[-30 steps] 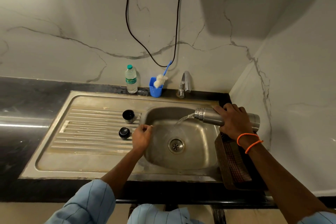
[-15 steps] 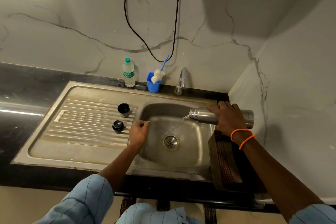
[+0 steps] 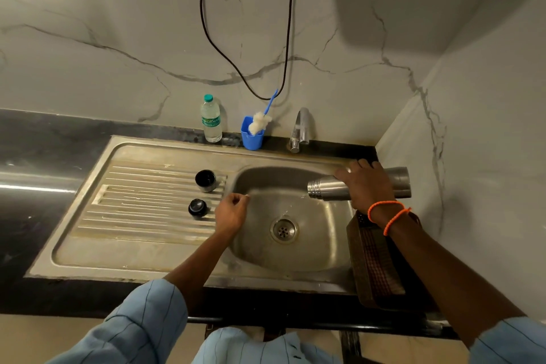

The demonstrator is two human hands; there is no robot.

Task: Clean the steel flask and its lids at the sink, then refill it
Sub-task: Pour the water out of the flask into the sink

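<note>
As the stream seen a second ago has thinned to a trickle falling toward the drain (image 3: pixel 284 230), the steel flask (image 3: pixel 328 190) is judged nearly empty; washing can follow. Right hand (image 3: pixel 367 185) grasps the flask body from above, fingers wrapped round it, holding it roughly level over the sink (image 3: pixel 257 254), mouth pointing left. Left hand (image 3: pixel 232 214) rests at the basin's left rim, fingers loosely curled, holding nothing. Cup lid (image 3: pixel 205 180) and black stopper (image 3: pixel 197 207) stand on the drainboard (image 3: pixel 133 216), near each other but apart.

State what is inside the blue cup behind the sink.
A brush with a white fluffy head and blue handle stands in the blue cup. The cup's wall hides its bottom and any water.
</note>
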